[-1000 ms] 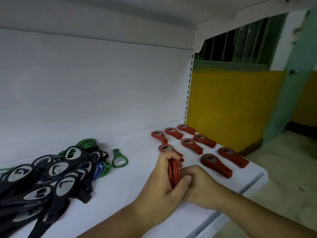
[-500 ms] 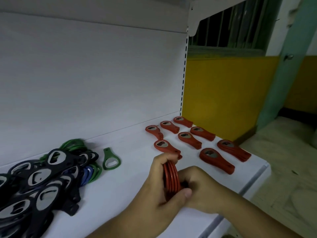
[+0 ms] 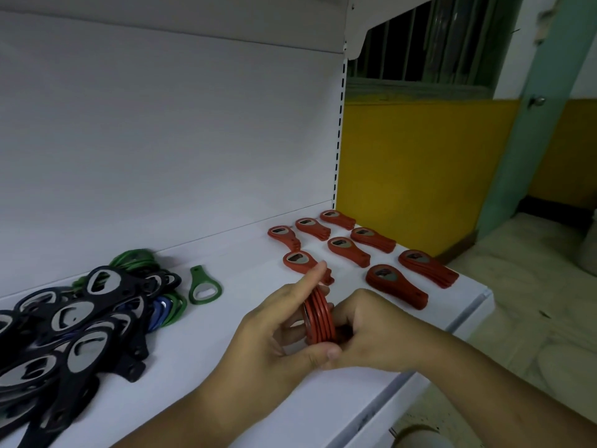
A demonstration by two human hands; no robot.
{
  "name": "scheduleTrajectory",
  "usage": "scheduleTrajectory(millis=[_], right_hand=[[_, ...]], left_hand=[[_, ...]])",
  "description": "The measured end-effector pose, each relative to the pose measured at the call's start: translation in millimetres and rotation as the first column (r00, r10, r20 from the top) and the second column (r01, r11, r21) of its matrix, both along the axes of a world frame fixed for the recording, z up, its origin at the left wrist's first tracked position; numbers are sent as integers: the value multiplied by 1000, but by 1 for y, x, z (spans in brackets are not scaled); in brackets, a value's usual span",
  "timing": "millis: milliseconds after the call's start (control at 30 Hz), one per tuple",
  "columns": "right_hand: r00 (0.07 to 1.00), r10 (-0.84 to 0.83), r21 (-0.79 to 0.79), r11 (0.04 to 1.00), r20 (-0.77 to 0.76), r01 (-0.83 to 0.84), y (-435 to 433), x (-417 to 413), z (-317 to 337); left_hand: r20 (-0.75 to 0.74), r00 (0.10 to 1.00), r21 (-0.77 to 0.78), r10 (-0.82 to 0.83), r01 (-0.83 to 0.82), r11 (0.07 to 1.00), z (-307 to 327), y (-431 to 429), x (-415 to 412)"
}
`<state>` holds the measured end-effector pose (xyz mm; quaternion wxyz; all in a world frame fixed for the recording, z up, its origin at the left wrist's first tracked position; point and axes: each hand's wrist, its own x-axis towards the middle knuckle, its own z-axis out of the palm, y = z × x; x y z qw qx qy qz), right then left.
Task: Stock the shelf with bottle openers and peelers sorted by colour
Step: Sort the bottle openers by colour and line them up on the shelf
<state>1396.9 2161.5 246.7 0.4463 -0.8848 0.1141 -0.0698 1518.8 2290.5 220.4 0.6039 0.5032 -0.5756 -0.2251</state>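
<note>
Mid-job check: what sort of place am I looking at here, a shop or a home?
Probably a small shop or stockroom. The white shelf has a slotted upright like retail racking, red bottle openers lie in neat display rows, and a bulk pile of black openers waits at the left.

i see the red openers (image 3: 396,287) as matt plastic with dull grey metal insets. the black openers (image 3: 80,321) look matt too, with flat metal plates. the green opener (image 3: 204,286) has a slight sheen. the shelf (image 3: 226,344) reads smooth, white-painted.
</note>
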Motion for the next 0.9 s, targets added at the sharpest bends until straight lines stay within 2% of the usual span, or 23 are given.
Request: scheduleTrajectory(millis=[133,233,400,467,633,800,900], right_hand=[[1000,-23,12,1000,17,23,2,-4,-14],[998,-48,23,999,39,47,3,-5,-20],[998,-54,12,999,42,53,4,-5,-24],[998,-39,23,999,47,38,5,-6,-23],[998,-35,108,994,56,29,2,-16,-8],[999,-48,64,997,4,47,1,-24,10],[989,-112,-12,994,-100,112,-6,-26,21]], left_hand=[[-21,1000,42,-7,8,999,-1,0,-1],[31,999,72,24,-26,997,-2,1,-2],[63,996,45,61,-64,997,2,4,-4],[7,999,41,34,-34,999,4,4,-4],[-269,961,-29,-68,63,998,10,2,-6],[-311,945,-60,-103,89,994,14,1,-12],[-270,960,33,-80,92,995,11,-1,-5]])
